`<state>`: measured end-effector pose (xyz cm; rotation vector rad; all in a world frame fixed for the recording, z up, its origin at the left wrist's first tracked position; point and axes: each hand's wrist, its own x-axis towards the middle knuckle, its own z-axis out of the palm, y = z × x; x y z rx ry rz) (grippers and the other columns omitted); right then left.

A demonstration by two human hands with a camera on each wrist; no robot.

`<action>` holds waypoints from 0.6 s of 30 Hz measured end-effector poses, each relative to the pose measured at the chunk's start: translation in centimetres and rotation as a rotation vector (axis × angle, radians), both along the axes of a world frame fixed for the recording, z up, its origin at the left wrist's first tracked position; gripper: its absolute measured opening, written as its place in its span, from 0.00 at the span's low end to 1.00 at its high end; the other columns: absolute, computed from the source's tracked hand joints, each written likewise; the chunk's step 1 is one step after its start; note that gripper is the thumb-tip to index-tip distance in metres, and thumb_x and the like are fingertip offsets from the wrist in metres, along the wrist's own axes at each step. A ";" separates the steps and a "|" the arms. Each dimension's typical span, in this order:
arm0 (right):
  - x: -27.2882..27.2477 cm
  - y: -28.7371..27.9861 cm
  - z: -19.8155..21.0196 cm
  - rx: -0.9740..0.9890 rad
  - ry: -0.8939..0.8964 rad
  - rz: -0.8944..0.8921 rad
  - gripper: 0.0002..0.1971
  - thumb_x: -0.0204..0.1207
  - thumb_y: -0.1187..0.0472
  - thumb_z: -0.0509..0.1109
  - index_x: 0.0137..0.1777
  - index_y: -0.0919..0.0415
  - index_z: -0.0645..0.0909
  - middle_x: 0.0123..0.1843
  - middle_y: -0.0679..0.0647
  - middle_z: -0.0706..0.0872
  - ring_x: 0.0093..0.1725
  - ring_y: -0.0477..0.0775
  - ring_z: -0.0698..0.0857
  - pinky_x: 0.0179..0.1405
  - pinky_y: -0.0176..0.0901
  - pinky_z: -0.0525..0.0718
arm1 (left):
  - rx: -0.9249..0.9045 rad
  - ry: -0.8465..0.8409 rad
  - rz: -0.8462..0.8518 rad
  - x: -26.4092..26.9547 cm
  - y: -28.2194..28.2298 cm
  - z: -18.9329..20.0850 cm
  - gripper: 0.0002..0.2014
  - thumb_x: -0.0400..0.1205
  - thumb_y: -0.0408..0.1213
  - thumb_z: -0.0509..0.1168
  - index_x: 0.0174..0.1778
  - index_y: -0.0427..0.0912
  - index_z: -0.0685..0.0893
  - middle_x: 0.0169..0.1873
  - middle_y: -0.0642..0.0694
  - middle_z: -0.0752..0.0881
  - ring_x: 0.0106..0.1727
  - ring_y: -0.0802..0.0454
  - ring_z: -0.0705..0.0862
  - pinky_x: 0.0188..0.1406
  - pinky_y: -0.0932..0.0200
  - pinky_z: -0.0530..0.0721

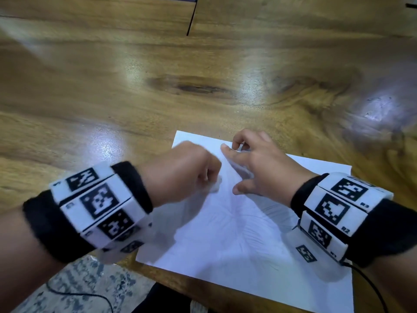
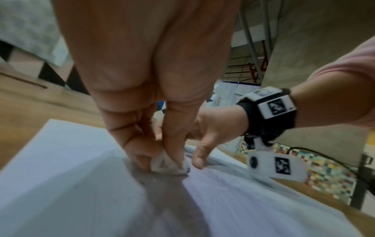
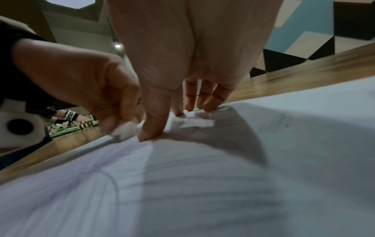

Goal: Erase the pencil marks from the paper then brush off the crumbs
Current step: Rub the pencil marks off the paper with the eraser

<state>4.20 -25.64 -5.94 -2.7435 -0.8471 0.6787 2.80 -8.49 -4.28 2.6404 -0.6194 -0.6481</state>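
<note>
A white sheet of paper lies on the wooden table near its front edge, with faint pencil lines fanning across it. My left hand pinches a small white eraser and holds it down on the sheet's upper left part. In the left wrist view the eraser sits between thumb and fingers, touching the paper. My right hand is just right of it, fingertips spread and pressing on the sheet. In the right wrist view, pencil strokes run under the right hand's fingertips, beside the eraser.
Glossy wooden table stretches beyond the paper, with a dark seam at the far side. A black cable trails from my right wrist band over the sheet's corner. Patterned floor shows below the table edge.
</note>
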 end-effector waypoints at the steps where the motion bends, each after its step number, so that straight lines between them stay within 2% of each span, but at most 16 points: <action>1: 0.0 0.0 0.0 -0.003 -0.001 0.002 0.41 0.66 0.46 0.75 0.79 0.49 0.61 0.70 0.50 0.63 0.65 0.54 0.61 0.69 0.43 0.68 | 0.000 0.044 -0.029 -0.2 0.2 -0.1 0.01 0.71 0.36 0.68 0.36 0.45 0.85 0.26 0.54 0.78 0.27 0.62 0.73 0.26 0.73 0.68; 3: 0.0 0.0 -0.1 0.002 -0.008 0.001 0.41 0.66 0.46 0.75 0.78 0.49 0.62 0.70 0.50 0.63 0.65 0.54 0.62 0.69 0.43 0.67 | -0.010 0.023 0.019 0.7 0.3 -0.1 0.05 0.71 0.32 0.68 0.38 0.46 0.87 0.28 0.53 0.81 0.28 0.62 0.74 0.27 0.72 0.68; 5: -0.1 0.0 0.0 0.012 -0.011 -0.006 0.41 0.66 0.47 0.76 0.78 0.50 0.64 0.70 0.51 0.63 0.65 0.54 0.62 0.69 0.42 0.67 | -0.024 -0.084 0.164 2.3 0.2 0.0 0.05 0.73 0.30 0.68 0.41 0.42 0.86 0.31 0.50 0.82 0.32 0.54 0.76 0.27 0.63 0.67; 6: -0.1 0.0 0.0 0.011 -0.008 -0.007 0.40 0.66 0.47 0.76 0.78 0.50 0.64 0.70 0.50 0.63 0.65 0.54 0.62 0.69 0.41 0.67 | -0.029 -0.125 0.221 2.7 0.2 0.1 0.04 0.73 0.31 0.68 0.42 0.40 0.85 0.32 0.48 0.82 0.34 0.52 0.77 0.30 0.61 0.66; 7: -0.1 0.0 0.1 0.008 -0.005 -0.004 0.40 0.66 0.47 0.75 0.78 0.49 0.63 0.70 0.50 0.63 0.66 0.54 0.62 0.69 0.41 0.67 | -0.030 -0.136 0.240 2.7 0.2 0.2 0.03 0.74 0.33 0.68 0.42 0.39 0.85 0.32 0.47 0.82 0.35 0.50 0.77 0.31 0.60 0.66; 9: -0.1 0.0 0.1 0.009 -0.001 -0.001 0.41 0.67 0.47 0.75 0.78 0.49 0.61 0.70 0.49 0.62 0.66 0.53 0.61 0.70 0.40 0.66 | -0.017 -0.082 0.144 1.4 0.7 0.1 0.02 0.73 0.36 0.69 0.38 0.42 0.85 0.31 0.48 0.82 0.31 0.53 0.75 0.29 0.59 0.67; 12: -0.1 -0.1 0.1 0.023 0.008 -0.010 0.41 0.67 0.47 0.75 0.79 0.48 0.60 0.70 0.49 0.62 0.66 0.52 0.61 0.70 0.41 0.66 | 0.024 0.094 -0.012 -0.7 1.3 0.0 0.02 0.72 0.37 0.70 0.35 0.47 0.85 0.28 0.54 0.81 0.29 0.63 0.75 0.28 0.72 0.68; 13: -0.1 -0.1 0.1 0.026 0.008 -0.010 0.41 0.67 0.47 0.75 0.79 0.48 0.60 0.70 0.49 0.62 0.66 0.52 0.61 0.70 0.40 0.65 | 0.028 0.115 -0.002 -0.5 1.4 0.1 0.02 0.71 0.36 0.71 0.36 0.48 0.86 0.27 0.56 0.81 0.29 0.64 0.75 0.28 0.75 0.68; 15: -0.2 -0.1 0.1 0.031 0.002 -0.006 0.41 0.67 0.47 0.75 0.79 0.48 0.61 0.70 0.49 0.62 0.65 0.51 0.61 0.69 0.38 0.65 | 0.010 0.037 0.091 0.9 1.5 0.1 0.05 0.71 0.32 0.70 0.38 0.47 0.87 0.28 0.56 0.82 0.29 0.64 0.76 0.28 0.77 0.69; 16: -0.2 -0.1 0.1 0.029 -0.001 -0.004 0.40 0.67 0.47 0.75 0.79 0.49 0.61 0.70 0.49 0.62 0.65 0.52 0.61 0.69 0.37 0.64 | -0.005 -0.016 0.166 1.7 1.4 0.1 0.06 0.72 0.30 0.68 0.39 0.45 0.87 0.30 0.53 0.83 0.30 0.61 0.77 0.29 0.76 0.70; 18: -0.1 -0.1 0.1 0.029 0.003 -0.004 0.40 0.67 0.48 0.75 0.79 0.49 0.61 0.70 0.50 0.62 0.65 0.52 0.61 0.69 0.37 0.65 | -0.015 -0.088 0.279 2.5 1.3 0.0 0.06 0.73 0.28 0.67 0.41 0.42 0.86 0.32 0.47 0.84 0.34 0.52 0.80 0.33 0.64 0.72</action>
